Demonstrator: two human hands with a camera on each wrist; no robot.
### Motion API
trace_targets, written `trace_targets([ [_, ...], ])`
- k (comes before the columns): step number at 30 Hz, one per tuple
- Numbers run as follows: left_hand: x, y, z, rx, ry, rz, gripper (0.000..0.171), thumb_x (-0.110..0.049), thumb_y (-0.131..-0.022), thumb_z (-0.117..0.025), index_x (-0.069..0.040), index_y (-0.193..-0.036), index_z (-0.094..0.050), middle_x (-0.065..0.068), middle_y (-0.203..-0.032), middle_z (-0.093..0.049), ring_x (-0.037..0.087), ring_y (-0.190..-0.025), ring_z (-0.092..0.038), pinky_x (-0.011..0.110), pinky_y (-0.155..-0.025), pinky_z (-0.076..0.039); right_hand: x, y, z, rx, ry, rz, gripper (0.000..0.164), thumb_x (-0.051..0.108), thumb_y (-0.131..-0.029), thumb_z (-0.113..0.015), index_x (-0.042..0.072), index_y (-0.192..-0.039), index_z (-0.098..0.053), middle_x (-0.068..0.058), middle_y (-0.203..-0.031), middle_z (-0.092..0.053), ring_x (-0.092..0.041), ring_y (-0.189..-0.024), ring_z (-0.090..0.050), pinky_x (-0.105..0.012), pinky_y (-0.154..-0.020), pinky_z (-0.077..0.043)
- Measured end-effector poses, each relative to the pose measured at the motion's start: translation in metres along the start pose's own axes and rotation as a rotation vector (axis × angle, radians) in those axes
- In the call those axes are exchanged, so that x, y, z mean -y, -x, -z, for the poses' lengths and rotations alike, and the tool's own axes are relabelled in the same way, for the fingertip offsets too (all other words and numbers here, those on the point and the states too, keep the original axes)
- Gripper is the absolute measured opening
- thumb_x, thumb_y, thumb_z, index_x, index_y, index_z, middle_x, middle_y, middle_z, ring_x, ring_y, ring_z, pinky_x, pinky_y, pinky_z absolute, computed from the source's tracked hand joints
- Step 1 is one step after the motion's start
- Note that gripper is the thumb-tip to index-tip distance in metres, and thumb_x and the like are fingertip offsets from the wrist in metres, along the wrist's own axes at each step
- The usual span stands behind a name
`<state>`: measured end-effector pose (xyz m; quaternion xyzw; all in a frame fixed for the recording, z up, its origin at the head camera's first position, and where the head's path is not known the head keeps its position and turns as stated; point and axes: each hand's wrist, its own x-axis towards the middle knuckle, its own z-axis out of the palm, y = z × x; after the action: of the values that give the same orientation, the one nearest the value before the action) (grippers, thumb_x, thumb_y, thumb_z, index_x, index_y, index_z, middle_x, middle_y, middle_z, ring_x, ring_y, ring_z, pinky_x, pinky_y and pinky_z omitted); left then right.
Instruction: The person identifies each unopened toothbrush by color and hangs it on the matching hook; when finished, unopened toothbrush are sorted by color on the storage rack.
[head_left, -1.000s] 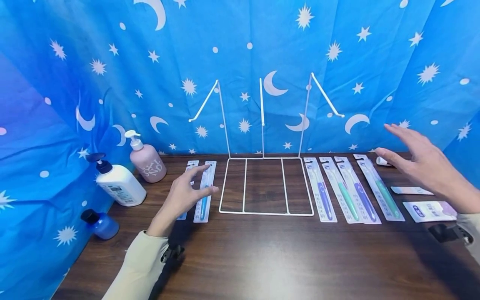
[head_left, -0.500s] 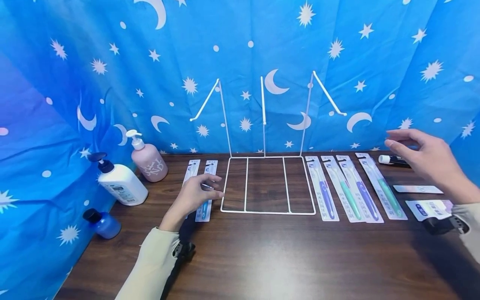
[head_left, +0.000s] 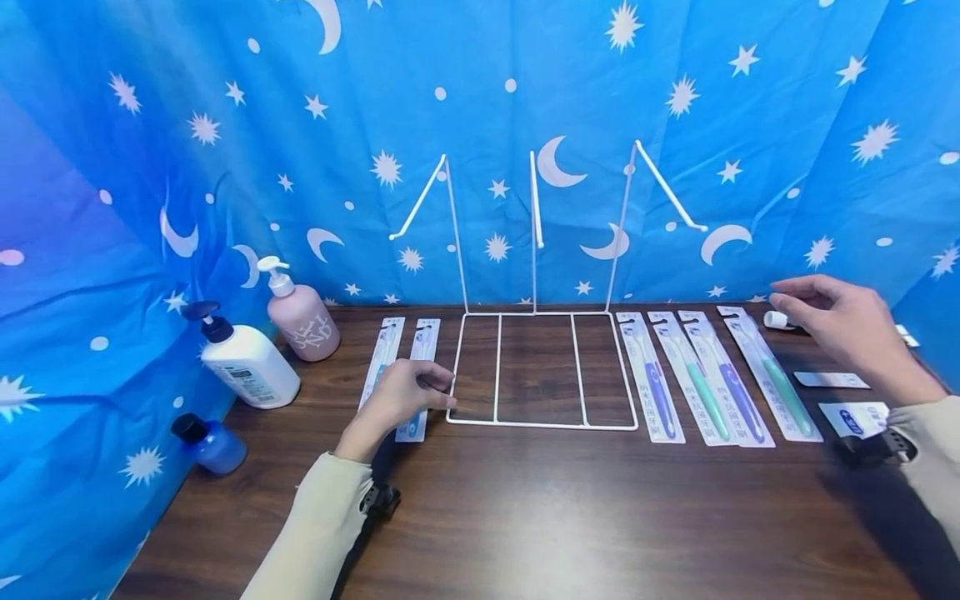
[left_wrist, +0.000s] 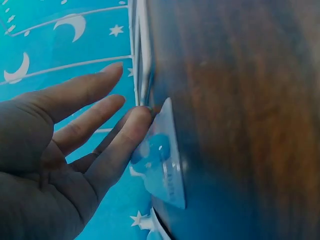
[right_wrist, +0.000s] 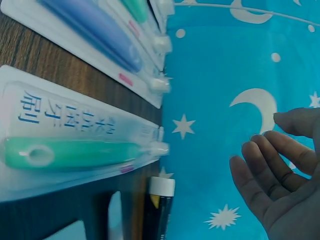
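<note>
My left hand point(head_left: 397, 396) hovers over a packaged blue toothbrush point(head_left: 425, 337), its fingertips close to the left side of a white wire rack point(head_left: 542, 426). In the left wrist view the thumb and fingers stand apart with nothing between them; a finger overlaps the toothbrush pack point(left_wrist: 170, 160), and I cannot tell if it touches. Another packaged blue toothbrush point(head_left: 392, 333) lies to the left. My right hand point(head_left: 847, 321) is raised at the right, fingers loosely bent and holding nothing. Below it lies a dark tube with a white cap point(right_wrist: 162, 187).
Packaged toothbrushes, purple point(head_left: 660, 404) and green point(head_left: 783, 392), lie right of the rack. A small flat packet point(head_left: 831, 380) and a white pack point(head_left: 855, 417) lie beyond them. Left stand a pink pump bottle point(head_left: 303, 325), a white pump bottle point(head_left: 255, 367) and a blue bottle point(head_left: 217, 448).
My left hand has moved right and slightly down toward the rack's left side, its fingers drawing closer together. The right hand has lowered a little and its fingers have bent more.
</note>
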<state>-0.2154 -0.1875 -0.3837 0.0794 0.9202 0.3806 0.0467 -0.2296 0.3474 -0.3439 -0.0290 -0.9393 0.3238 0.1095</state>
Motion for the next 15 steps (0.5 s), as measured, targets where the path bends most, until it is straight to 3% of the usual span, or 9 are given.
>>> trace_targets([
  [7,-0.002,-0.002,-0.005,-0.001,-0.043,0.03,0.029,-0.012,-0.073,-0.085,-0.012,-0.101,-0.075,-0.003,-0.081,-0.066,0.015,-0.074,-0.06,0.032,-0.071,-0.049,-0.016,-0.009,-0.008,0.061,0.039,-0.016,0.063,0.053,-0.096,-0.048,-0.001,-0.128,-0.055,-0.031,-0.119,-0.053,-0.046,-0.102,-0.048,-0.043,-0.065,-0.043],
  [11,-0.001,-0.001,-0.006,0.004,-0.041,0.052,0.028,-0.011,-0.073,-0.085,-0.012,-0.099,-0.076,-0.004,-0.079,-0.066,0.014,-0.073,-0.06,0.031,-0.07,-0.048,-0.023,-0.014,-0.015,0.116,0.055,-0.023,0.065,0.054,-0.096,-0.048,-0.003,-0.126,-0.055,-0.033,-0.118,-0.054,-0.047,-0.099,-0.052,-0.049,-0.067,-0.046],
  [15,0.0,-0.002,-0.008,-0.007,-0.044,0.034,0.026,-0.01,-0.072,-0.085,-0.011,-0.096,-0.076,-0.003,-0.077,-0.067,0.013,-0.071,-0.06,0.031,-0.068,-0.047,-0.028,-0.019,-0.019,0.15,0.08,-0.042,0.067,0.053,-0.096,-0.05,-0.008,-0.125,-0.053,-0.036,-0.12,-0.049,-0.05,-0.101,-0.046,-0.056,-0.072,-0.043],
])
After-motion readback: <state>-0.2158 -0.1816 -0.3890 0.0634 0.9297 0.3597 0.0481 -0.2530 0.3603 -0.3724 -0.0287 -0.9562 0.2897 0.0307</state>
